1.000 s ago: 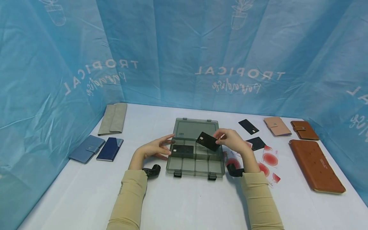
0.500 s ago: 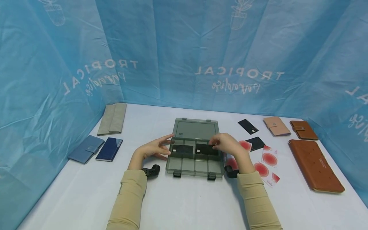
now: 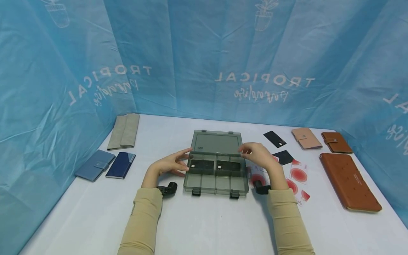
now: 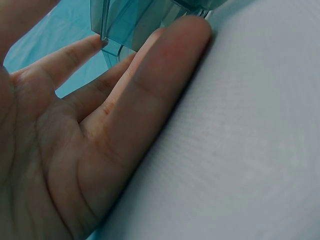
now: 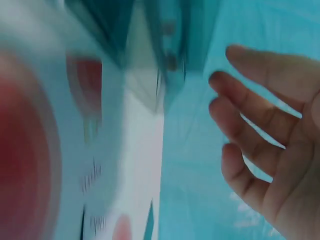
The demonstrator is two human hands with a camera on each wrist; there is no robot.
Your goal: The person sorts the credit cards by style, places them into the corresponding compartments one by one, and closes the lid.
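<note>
- Released: the second black card [image 3: 227,165], tilted in the right hand's pinch a second ago, now flat in the organiser box [image 3: 216,173], far row, just at 3 o'clock of the first black card [image 3: 202,165].
- Right hand [image 3: 259,156] lifted off to the box's far right corner, fingers loosely spread, holding nothing; wrist view blurred but showing parted fingers [image 5: 250,125].
- Left hand [image 3: 172,163] unchanged at 9 o'clock of the box, fingers straight, tips against its left wall [image 4: 107,37].
- Judged: two cards stowed, both hands free; box lid [image 3: 217,142] lying open at 12 o'clock.
- On the white table [image 3: 204,226]: loose black cards [image 3: 275,139] and red-spotted cards [image 3: 299,174] at 3 o'clock; tan wallets [image 3: 349,182] further right; blue wallets [image 3: 106,164] and a grey one [image 3: 125,131] at 9 to 10 o'clock.
- Around it all: blue printed curtain [image 3: 204,56].
</note>
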